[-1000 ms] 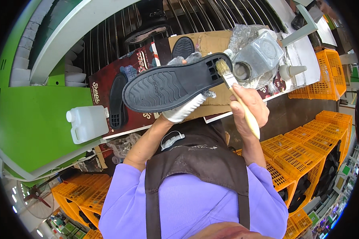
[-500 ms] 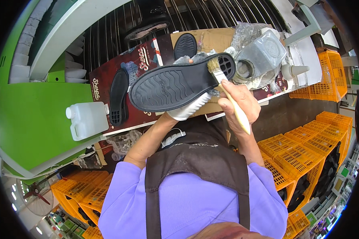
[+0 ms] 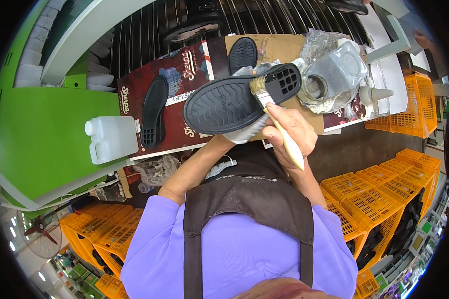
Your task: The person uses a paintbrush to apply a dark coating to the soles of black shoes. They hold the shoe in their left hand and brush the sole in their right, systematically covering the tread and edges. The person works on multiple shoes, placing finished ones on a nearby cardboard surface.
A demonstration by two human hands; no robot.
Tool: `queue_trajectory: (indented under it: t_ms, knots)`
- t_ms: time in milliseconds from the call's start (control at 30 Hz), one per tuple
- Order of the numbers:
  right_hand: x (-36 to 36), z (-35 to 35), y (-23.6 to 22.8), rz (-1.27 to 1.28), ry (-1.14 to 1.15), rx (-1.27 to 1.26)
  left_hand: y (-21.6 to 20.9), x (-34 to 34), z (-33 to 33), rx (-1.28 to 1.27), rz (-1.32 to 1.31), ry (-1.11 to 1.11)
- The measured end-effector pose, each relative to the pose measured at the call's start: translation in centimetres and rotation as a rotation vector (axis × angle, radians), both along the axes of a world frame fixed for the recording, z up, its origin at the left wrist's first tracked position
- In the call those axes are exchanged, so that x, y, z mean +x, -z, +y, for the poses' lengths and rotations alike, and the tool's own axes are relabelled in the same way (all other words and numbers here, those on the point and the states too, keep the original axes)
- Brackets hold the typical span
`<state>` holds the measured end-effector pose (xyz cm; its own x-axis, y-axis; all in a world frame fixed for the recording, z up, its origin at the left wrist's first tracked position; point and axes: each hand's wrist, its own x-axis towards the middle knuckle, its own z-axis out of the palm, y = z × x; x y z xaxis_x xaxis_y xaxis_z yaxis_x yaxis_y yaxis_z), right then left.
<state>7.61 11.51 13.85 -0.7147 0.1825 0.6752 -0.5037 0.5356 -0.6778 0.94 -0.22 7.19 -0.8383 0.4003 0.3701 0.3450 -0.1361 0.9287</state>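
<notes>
A black shoe sole [image 3: 219, 107] is held tilted above the bench, its wavy-ridged face up and its gridded heel end to the right. My left hand [image 3: 244, 134], in a white glove, grips it from beneath; most of those fingers are hidden by the sole. Bare and closed, my right hand [image 3: 295, 130] pinches a paintbrush [image 3: 287, 142] with a pale handle. Its bristles touch the sole between the ridges and the heel grid, where the surface looks glossy. Two more black soles lie on the bench, one at the left [image 3: 154, 107] and one behind [image 3: 243, 55].
Right of the sole, a cut clear plastic container [image 3: 340, 70] rests among crumpled plastic, beside a white nozzle bottle [image 3: 376, 93]. A white jug [image 3: 112, 139] stands left on the green surface [image 3: 45, 144]. Dark metal bars run behind. Orange crates [image 3: 371, 194] stack at lower right.
The brush has moved left along the sole, from the edge of the heel grid toward the ridges. The sole has shifted slightly and still sits in my left hand.
</notes>
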Motion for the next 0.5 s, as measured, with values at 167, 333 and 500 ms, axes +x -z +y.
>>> queue_trajectory:
  t_ms: [167, 333, 500]
  knots:
    - [-0.2, -0.9, 0.1, 0.041, -0.027, -0.013, 2.0, 0.0, 0.1, 0.113, 0.006, 0.080]
    - [0.0, -1.4, 0.0, 0.015, -0.058, -0.029, 1.9, 0.1, 0.1, 0.049, 0.171, 0.035]
    - [0.2, -1.8, -0.3, -0.011, -0.101, -0.084, 2.2, 0.3, 0.0, 0.034, 0.170, 0.056]
